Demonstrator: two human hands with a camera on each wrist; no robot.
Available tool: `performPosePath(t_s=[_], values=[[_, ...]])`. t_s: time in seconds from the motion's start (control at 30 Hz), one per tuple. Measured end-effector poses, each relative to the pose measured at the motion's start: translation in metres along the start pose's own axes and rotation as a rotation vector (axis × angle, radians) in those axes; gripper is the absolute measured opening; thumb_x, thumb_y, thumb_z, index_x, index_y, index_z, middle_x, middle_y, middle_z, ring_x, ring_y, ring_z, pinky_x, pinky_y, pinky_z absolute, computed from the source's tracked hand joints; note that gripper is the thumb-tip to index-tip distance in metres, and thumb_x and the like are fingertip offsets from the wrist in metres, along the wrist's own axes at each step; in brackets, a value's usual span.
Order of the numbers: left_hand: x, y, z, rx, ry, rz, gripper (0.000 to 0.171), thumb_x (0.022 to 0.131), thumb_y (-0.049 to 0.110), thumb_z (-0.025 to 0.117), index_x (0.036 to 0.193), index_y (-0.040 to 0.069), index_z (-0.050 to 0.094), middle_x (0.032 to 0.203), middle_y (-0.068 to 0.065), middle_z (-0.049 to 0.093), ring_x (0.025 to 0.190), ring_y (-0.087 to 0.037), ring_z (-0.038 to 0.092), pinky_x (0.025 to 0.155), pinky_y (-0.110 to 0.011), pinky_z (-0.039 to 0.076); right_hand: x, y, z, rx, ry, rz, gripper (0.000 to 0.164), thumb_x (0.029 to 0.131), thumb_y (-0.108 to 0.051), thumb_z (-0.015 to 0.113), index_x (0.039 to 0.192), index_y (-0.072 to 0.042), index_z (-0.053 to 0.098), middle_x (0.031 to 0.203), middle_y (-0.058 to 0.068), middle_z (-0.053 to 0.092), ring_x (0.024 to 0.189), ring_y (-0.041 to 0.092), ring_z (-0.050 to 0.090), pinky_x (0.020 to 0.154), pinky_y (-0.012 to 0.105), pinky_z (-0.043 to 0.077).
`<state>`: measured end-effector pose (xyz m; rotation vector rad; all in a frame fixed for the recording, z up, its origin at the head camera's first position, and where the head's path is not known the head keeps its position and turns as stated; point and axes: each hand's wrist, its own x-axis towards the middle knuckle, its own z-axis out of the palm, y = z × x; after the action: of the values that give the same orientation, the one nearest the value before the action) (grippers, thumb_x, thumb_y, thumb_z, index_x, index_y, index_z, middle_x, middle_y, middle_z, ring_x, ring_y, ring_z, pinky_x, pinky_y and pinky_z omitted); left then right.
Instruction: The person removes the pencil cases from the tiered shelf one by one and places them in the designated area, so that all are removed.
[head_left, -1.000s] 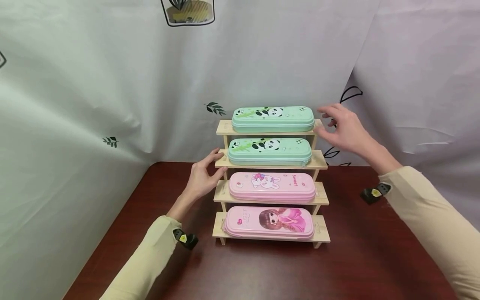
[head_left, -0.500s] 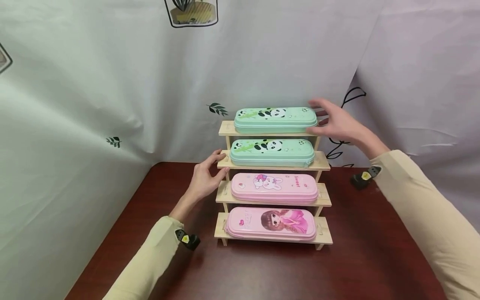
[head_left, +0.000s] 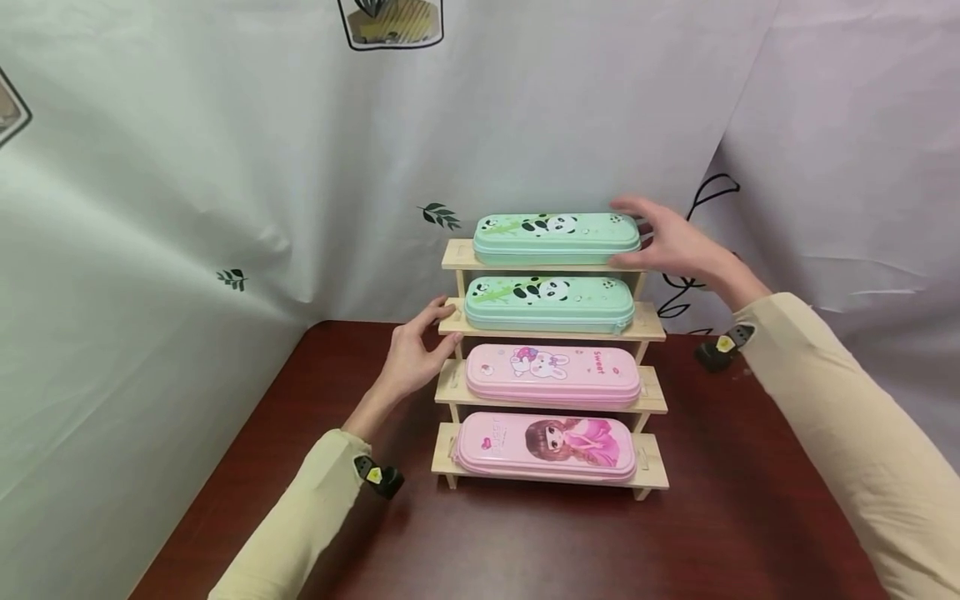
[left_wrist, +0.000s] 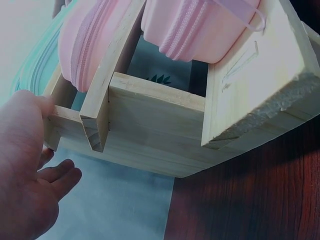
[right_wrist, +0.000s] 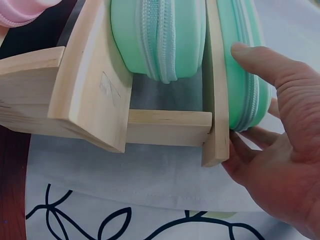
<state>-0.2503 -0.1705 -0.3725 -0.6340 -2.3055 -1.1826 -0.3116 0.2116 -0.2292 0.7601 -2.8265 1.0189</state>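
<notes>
A four-step wooden stand [head_left: 652, 392] bears one zippered pencil case per step. On the top step lies a mint-green panda pencil case [head_left: 555, 243]; my right hand [head_left: 678, 246] grips its right end, thumb on the front side and fingers behind. The right wrist view shows the thumb against that case [right_wrist: 235, 75]. A second green panda pencil case [head_left: 551, 304] sits one step down. My left hand [head_left: 412, 350] pinches the left end of that step between thumb and fingers. Below are a pink rabbit pencil case [head_left: 553, 373] and, lowest, a pink pencil case with a doll-like girl [head_left: 547, 447].
The stand's feet rest on a dark red-brown table [head_left: 525, 542]. Behind and to the left hangs a pale curtain [head_left: 187, 167] with leaf prints, close to the stand's back. A black wrist device [head_left: 716, 350] is worn at each sleeve cuff.
My right hand has moved left and closed round the right end of the top green pencil case. The left hand keeps its hold on the step. The head view has shifted slightly.
</notes>
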Motion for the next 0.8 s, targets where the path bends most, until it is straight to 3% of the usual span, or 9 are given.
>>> performPosePath(t_s=[0.53,0.8], values=[[0.0002,-0.0014,0.0005,-0.005,-0.005,-0.011,0.043,0.089,0.010,0.075,0.129,0.000,0.064,0.142,-0.020,0.054,0.130,-0.030,0.052,0.106,-0.044,0.040,0.0036,0.0022,0.0002,-0.052,-0.018,0.030,0.081,0.088,-0.022,0.078,0.155,-0.012,0.034,0.136,0.025,0.049,0.117,0.042,0.052,0.093,0.053,0.042],[0.0013,-0.0044,-0.0059,-0.028,-0.024,-0.011,0.043,0.090,0.010,0.075,0.129,-0.001,0.063,0.143,-0.019,0.053,0.130,-0.029,0.051,0.106,-0.044,0.041,-0.0011,-0.0011,0.0018,-0.068,0.039,0.028,0.077,0.086,-0.023,0.081,0.151,-0.012,0.042,0.123,0.021,0.058,0.103,0.035,0.059,0.075,0.026,0.043]])
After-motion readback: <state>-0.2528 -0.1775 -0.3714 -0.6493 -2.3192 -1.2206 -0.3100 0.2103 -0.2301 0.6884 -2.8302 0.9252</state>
